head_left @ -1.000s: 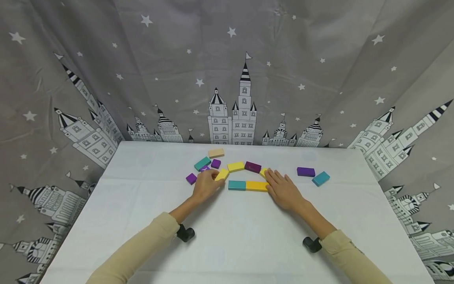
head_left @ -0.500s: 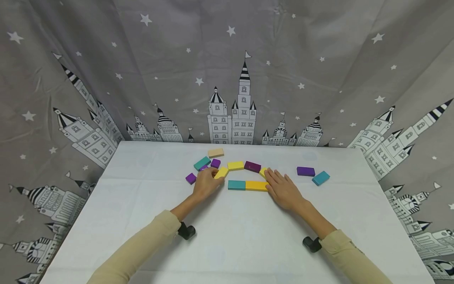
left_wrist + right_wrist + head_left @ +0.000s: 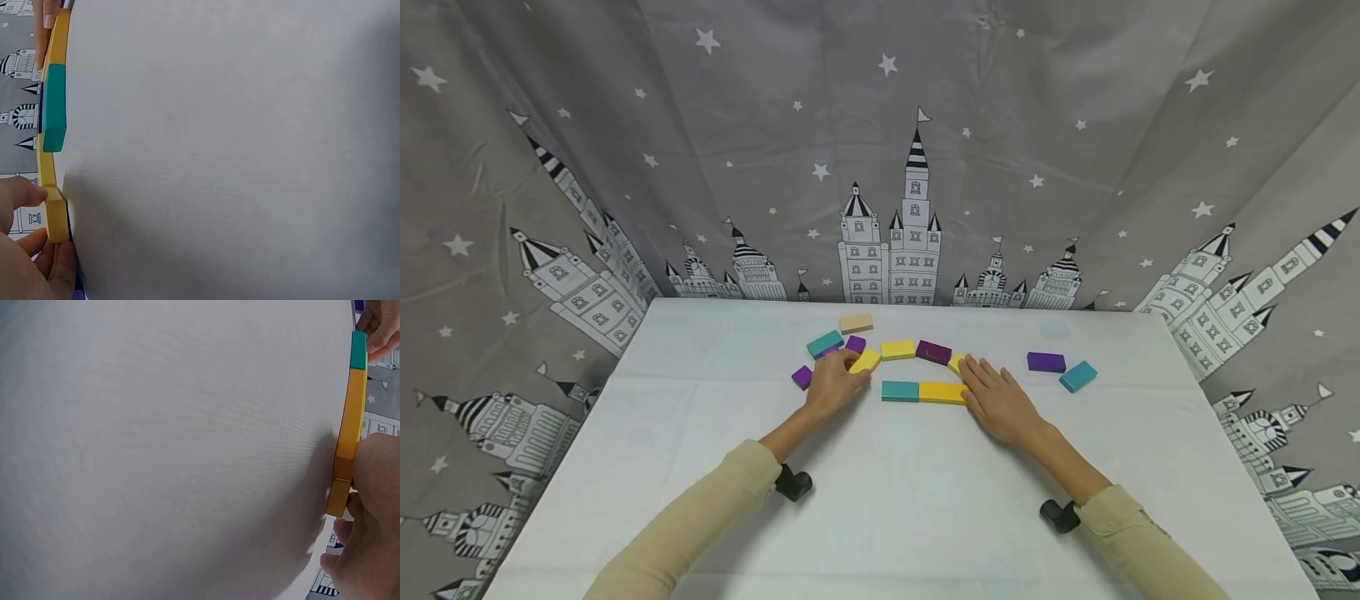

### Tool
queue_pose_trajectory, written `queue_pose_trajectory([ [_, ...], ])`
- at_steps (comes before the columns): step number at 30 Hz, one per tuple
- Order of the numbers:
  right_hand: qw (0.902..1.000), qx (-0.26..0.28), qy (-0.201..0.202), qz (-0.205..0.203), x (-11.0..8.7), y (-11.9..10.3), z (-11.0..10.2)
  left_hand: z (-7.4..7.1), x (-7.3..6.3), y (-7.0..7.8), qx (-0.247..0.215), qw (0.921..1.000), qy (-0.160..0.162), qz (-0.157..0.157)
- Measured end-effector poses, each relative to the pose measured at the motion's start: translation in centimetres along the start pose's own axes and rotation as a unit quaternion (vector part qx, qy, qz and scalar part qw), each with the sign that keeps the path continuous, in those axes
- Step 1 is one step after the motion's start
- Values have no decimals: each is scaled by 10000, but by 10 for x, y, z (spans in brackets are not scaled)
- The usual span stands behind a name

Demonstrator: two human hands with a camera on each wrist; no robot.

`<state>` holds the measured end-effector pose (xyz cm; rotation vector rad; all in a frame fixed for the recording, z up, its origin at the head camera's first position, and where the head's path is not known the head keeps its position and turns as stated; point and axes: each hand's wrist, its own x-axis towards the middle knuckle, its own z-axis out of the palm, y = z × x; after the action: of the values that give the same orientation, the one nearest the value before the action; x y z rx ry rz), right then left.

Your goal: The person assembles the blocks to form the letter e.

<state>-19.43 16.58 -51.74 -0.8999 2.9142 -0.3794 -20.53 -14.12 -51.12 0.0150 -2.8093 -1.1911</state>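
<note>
My left hand (image 3: 833,385) pinches a small yellow block (image 3: 865,361) between thumb and fingers; the left wrist view shows the thumb on one side of it. This block sits at the left end of a curved row with another yellow block (image 3: 898,350), a dark purple block (image 3: 933,352) and a yellow block (image 3: 956,364) partly covered by my right fingertips. My right hand (image 3: 1000,404) lies with straight fingers at the row's right end. In front of the row, a teal block (image 3: 899,391) and an orange-yellow block (image 3: 942,393) lie end to end, reaching my right thumb.
Behind and beside my left hand lie a teal block (image 3: 825,344), a beige block (image 3: 856,323) and small purple blocks (image 3: 802,377). Off to the right are a purple block (image 3: 1046,362) and a blue block (image 3: 1078,377). A grey castle-print curtain (image 3: 737,167) hangs behind the white table (image 3: 910,517).
My left hand has shifted slightly left and away from me with the yellow block. The teal block behind it has slid a little left. My right hand stays in place.
</note>
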Motion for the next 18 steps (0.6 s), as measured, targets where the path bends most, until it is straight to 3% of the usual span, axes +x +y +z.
queue_pose_trajectory([
  [18,10000,-56,-14,7,0,-2,-1,-2,5,0,-15,10000,-28,46],
])
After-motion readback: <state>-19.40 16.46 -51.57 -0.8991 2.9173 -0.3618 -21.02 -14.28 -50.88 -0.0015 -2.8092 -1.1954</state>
